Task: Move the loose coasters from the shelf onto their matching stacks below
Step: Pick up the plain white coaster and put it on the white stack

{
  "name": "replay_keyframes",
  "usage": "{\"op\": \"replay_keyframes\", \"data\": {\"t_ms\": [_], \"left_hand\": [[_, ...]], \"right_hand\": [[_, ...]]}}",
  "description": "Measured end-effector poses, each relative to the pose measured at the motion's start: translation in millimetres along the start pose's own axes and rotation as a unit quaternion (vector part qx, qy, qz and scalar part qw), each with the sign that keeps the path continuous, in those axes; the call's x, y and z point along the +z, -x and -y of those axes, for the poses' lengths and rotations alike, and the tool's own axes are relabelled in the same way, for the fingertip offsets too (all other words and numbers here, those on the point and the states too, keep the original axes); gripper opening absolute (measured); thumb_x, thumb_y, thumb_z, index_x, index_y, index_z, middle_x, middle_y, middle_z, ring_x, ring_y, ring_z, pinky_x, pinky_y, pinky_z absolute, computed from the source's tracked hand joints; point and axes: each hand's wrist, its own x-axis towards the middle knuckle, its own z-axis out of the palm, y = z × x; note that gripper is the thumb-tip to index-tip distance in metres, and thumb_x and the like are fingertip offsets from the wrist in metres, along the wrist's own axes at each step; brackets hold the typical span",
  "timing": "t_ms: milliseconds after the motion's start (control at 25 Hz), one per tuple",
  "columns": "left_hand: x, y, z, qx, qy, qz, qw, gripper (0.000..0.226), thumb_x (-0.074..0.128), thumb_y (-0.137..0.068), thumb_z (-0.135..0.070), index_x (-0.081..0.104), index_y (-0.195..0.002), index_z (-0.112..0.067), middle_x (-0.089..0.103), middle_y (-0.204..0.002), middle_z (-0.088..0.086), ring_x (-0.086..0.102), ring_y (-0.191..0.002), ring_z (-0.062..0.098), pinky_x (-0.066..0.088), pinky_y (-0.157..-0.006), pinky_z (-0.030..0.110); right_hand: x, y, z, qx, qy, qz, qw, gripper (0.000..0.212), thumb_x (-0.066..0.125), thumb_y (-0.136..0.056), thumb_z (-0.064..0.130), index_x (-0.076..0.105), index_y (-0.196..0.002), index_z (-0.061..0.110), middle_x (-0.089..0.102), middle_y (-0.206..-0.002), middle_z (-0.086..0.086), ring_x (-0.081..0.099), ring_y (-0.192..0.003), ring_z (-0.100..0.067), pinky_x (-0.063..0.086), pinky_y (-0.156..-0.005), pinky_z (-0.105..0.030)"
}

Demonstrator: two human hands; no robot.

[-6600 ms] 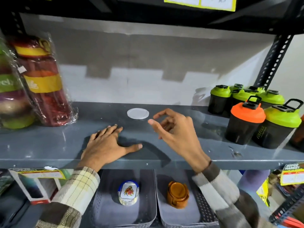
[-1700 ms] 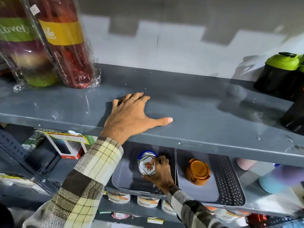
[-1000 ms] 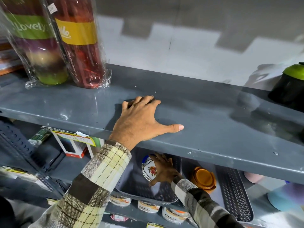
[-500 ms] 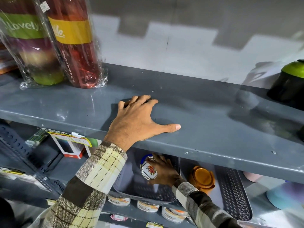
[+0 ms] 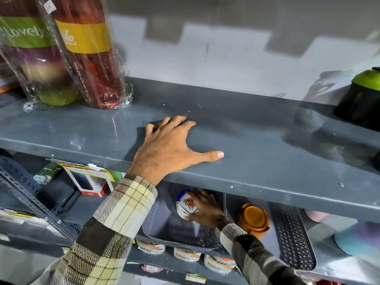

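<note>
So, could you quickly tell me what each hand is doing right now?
Left hand: open, flat on the grey shelf, holding nothing.
Right hand: closed on the floral coaster stack in the left basket.

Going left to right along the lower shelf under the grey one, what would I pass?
White and red box → grey basket holding the floral coaster stack, which the right hand grips → brown coaster stack in the second grey basket → pink thing → blue thing.

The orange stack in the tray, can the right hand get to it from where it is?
Probably yes. The right hand is on the flowered stack next door, and the orange stack sits uncovered in the neighbouring tray, only the low tray walls between.
</note>
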Motion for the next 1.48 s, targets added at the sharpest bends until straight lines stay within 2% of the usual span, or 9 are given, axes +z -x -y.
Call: {"op": "replay_keyframes", "data": {"t_ms": [280,480,600,800,880,1040,1160,1320,1480], "left_hand": [[0,0,1,-0.005,0.005,0.007,1.0,0.116,0.04,-0.052,-0.103,0.041,-0.148,-0.037,0.031,-0.157,-0.017,0.024,-0.145,0.01,0.013,-0.117,0.046],[-2,1,1,-0.003,0.011,0.014,1.0,0.117,0.04,-0.053,-0.103,0.04,-0.149,-0.036,0.03,-0.159,-0.016,0.024,-0.146,0.011,0.012,-0.118,0.047],[-2,2,1,-0.002,0.008,0.016,1.0,0.119,0.038,-0.052,-0.104,0.039,-0.149,-0.036,0.029,-0.16,-0.015,0.024,-0.147,0.012,0.013,-0.118,0.047],[0,1,3,-0.002,0.002,0.012,1.0,0.121,0.033,-0.05,-0.107,0.039,-0.149,-0.037,0.029,-0.161,-0.014,0.024,-0.147,0.013,0.016,-0.118,0.048],[1,1,4,0.0,-0.002,0.007,1.0,0.121,0.032,-0.05,-0.107,0.04,-0.149,-0.038,0.029,-0.161,-0.014,0.024,-0.147,0.013,0.017,-0.118,0.048],[2,-1,5,0.0,-0.003,0.003,1.0,0.122,0.031,-0.048,-0.108,0.04,-0.148,-0.039,0.031,-0.161,-0.013,0.025,-0.147,0.014,0.018,-0.118,0.049],[2,-1,3,0.003,-0.004,0.002,1.0,0.121,0.031,-0.048,-0.108,0.04,-0.147,-0.04,0.031,-0.16,-0.013,0.025,-0.147,0.014,0.018,-0.117,0.049],[2,0,1,0.004,-0.006,0.002,1.0,0.12,0.032,-0.049,-0.107,0.041,-0.148,-0.04,0.031,-0.16,-0.015,0.025,-0.147,0.013,0.018,-0.117,0.048],[2,0,1,0.001,-0.001,-0.01,1.0,0.121,0.032,-0.048,-0.108,0.042,-0.147,-0.04,0.031,-0.16,-0.016,0.025,-0.147,0.011,0.017,-0.117,0.047]], "right_hand": [[8,-1,-1,0.047,-0.024,0.016,0.998,0.098,0.076,-0.073,0.054,0.025,-0.153,0.027,0.034,-0.159,0.001,0.027,-0.147,-0.024,0.027,-0.115,-0.046],[4,3,1,0.041,-0.03,0.043,0.998,0.101,0.076,-0.079,0.043,0.015,-0.157,0.025,0.015,-0.168,0.001,0.016,-0.153,-0.022,0.021,-0.12,-0.051],[2,14,-6,0.043,-0.034,0.027,0.998,0.104,0.077,-0.079,0.04,0.01,-0.158,0.027,0.003,-0.169,0.001,0.008,-0.155,-0.024,0.013,-0.124,-0.053],[-29,48,-47,0.104,-0.034,-0.031,0.993,0.1,0.068,-0.084,0.056,0.009,-0.159,0.025,0.007,-0.169,-0.003,0.009,-0.156,-0.026,0.013,-0.122,-0.051],[-41,67,-72,0.152,-0.041,-0.057,0.986,0.106,0.068,-0.078,0.066,0.013,-0.158,0.026,0.014,-0.168,-0.002,0.016,-0.154,-0.025,0.017,-0.122,-0.049],[-48,102,-116,0.23,-0.032,0.003,0.973,0.123,0.077,-0.059,0.073,0.015,-0.156,0.029,0.033,-0.161,-0.007,0.031,-0.148,-0.03,0.022,-0.12,-0.049],[-40,115,-132,0.245,-0.02,0.037,0.969,0.128,0.082,-0.059,0.064,0.009,-0.157,0.024,0.037,-0.158,-0.011,0.035,-0.146,-0.033,0.022,-0.119,-0.048],[-40,112,-125,0.257,0.004,0.017,0.966,0.112,0.079,-0.075,0.043,0.005,-0.158,0.028,0.041,-0.151,-0.018,0.037,-0.142,-0.035,0.026,-0.119,-0.042],[-43,109,-120,0.27,-0.009,0.017,0.963,0.116,0.084,-0.063,0.033,0.011,-0.153,0.027,0.05,-0.142,-0.015,0.043,-0.137,-0.035,0.029,-0.114,-0.044]]}}
